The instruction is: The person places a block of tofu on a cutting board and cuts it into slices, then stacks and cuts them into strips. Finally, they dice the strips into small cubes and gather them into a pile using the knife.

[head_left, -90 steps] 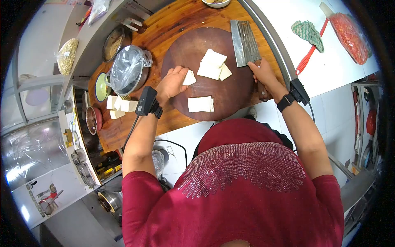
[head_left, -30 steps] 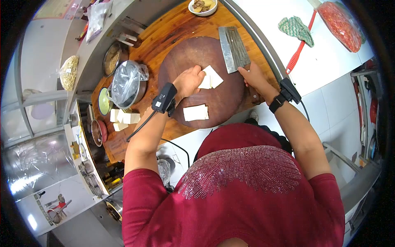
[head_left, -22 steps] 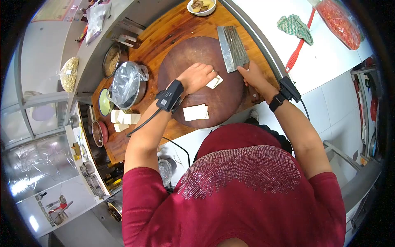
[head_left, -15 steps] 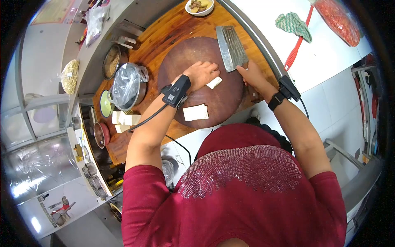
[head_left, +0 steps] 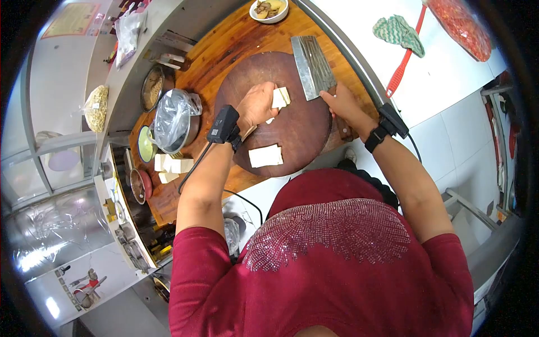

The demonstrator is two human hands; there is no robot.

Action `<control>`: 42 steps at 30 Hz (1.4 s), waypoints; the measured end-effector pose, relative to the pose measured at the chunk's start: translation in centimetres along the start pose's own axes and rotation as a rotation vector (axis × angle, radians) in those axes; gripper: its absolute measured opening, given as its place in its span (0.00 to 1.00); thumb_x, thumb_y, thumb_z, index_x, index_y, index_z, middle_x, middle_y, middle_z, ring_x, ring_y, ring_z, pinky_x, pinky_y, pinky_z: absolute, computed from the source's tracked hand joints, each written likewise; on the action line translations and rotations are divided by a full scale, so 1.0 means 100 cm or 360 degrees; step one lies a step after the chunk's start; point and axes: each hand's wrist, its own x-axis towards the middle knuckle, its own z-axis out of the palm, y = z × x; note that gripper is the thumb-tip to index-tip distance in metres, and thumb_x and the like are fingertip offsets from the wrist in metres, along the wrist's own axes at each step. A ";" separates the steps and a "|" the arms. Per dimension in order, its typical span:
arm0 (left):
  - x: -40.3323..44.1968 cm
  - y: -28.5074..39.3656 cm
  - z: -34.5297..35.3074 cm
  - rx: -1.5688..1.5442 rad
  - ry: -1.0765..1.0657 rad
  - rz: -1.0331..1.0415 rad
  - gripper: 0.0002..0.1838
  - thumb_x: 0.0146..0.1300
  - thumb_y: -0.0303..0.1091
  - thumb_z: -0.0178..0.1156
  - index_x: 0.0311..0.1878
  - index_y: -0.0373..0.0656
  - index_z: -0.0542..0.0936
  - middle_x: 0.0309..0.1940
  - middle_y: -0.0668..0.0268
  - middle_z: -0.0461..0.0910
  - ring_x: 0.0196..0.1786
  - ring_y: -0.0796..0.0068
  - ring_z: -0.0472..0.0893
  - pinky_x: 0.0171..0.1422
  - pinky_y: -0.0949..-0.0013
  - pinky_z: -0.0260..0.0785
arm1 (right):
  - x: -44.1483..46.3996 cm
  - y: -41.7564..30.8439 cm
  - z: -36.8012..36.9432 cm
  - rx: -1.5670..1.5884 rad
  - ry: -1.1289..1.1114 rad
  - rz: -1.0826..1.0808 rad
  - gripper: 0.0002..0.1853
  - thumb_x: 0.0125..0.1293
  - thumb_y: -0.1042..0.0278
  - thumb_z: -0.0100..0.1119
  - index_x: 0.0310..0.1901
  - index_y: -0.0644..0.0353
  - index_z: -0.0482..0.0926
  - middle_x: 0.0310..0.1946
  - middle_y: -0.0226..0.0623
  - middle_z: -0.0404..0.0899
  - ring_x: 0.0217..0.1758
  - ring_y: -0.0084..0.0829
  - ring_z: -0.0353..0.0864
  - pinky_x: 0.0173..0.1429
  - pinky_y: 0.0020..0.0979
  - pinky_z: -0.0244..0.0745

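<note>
My right hand [head_left: 341, 102] grips the handle end of a wide cleaver [head_left: 313, 68], its blade lying over the right side of the round chopping board [head_left: 236, 78]. On the board my left hand [head_left: 258, 105] is closed around one edge of a small white tofu piece [head_left: 281, 98]; its thumb and some fingers are partly hidden. A tiny white scrap lies just below that hand. Nearer my body, flat tofu slices [head_left: 265, 156] lie at the board's front edge. Several tofu blocks [head_left: 170, 165] stand on the wooden counter to the left.
Left of the board are a pot covered with a plastic bag [head_left: 175, 118], a metal pot [head_left: 152, 90], a green-yellow bowl [head_left: 146, 144] and a red pan [head_left: 138, 185]. A white bowl [head_left: 269, 18] stands at the back. A green cloth [head_left: 399, 35] and red-handled tool [head_left: 399, 76] lie right.
My left hand has drawn back slightly to the left and turned, and the tofu piece has shifted up and left with it. The cleaver stays almost in place.
</note>
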 end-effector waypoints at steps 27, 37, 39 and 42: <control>0.009 0.008 -0.003 0.0222 -0.0163 -0.0436 0.30 0.46 0.25 0.65 0.56 0.41 0.70 0.54 0.53 0.69 0.58 0.45 0.69 0.62 0.58 0.66 | 0.000 0.004 -0.002 0.0111 -0.0052 0.0024 0.17 0.61 0.65 0.60 0.41 0.67 0.65 0.21 0.32 0.70 0.15 0.20 0.68 0.16 0.25 0.64; 0.007 -0.022 -0.004 -0.0057 -0.0259 -0.0005 0.32 0.45 0.25 0.67 0.57 0.42 0.68 0.53 0.54 0.70 0.57 0.51 0.70 0.61 0.60 0.65 | 0.002 0.006 -0.007 -0.0421 0.0126 -0.0183 0.15 0.62 0.66 0.59 0.44 0.65 0.68 0.24 0.37 0.74 0.19 0.27 0.74 0.21 0.30 0.68; -0.018 -0.006 -0.015 -0.0003 0.0273 -0.0032 0.32 0.47 0.29 0.67 0.58 0.41 0.68 0.53 0.53 0.71 0.58 0.51 0.70 0.63 0.60 0.63 | -0.022 -0.016 -0.014 -0.0519 0.0103 -0.0350 0.17 0.61 0.62 0.59 0.44 0.65 0.68 0.29 0.44 0.77 0.30 0.40 0.76 0.32 0.38 0.70; -0.073 -0.008 -0.005 -0.0348 0.0492 -0.0218 0.29 0.50 0.32 0.67 0.57 0.40 0.69 0.55 0.54 0.71 0.60 0.51 0.68 0.64 0.58 0.61 | -0.050 -0.046 -0.021 -0.0680 -0.0017 -0.0552 0.18 0.61 0.60 0.58 0.46 0.63 0.68 0.34 0.53 0.79 0.40 0.54 0.79 0.43 0.45 0.72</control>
